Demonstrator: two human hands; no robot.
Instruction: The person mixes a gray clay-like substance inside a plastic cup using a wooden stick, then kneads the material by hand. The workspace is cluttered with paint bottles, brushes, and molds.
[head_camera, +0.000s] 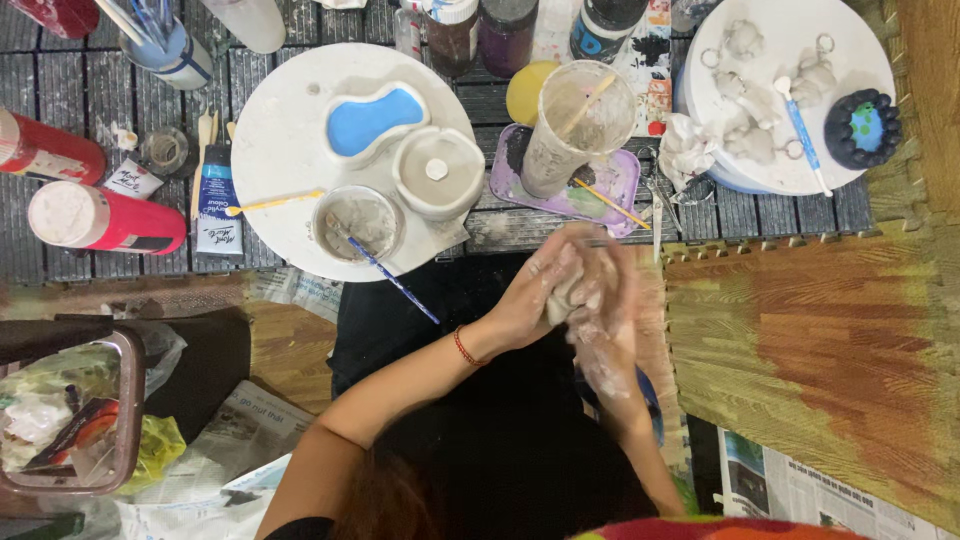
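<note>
Left hand: clay-smeared, fingers curled and pressed against the right hand, cupping a clay lump; red bracelet at the wrist.
Right hand: coated in pale clay, pressed flat to the lump from the other side.
Clay lump: grey, mostly hidden between both palms, held above the person's dark lap, just below the table edge.
Round board: white, on the dark slatted table, left of the hands.
On the board: blue-filled dish, pale round pot, bowl of grey slip with a blue brush leaning out, yellow-handled brush.
Purple tray: just above the hands, bearing a cloudy plastic cup with a stick.
Second board: top right, with small grey clay figures and a dark blue round piece.
Left of table: two red bottles, a paint tube.
Lower left: bin with rubbish; newspaper beside it.
</note>
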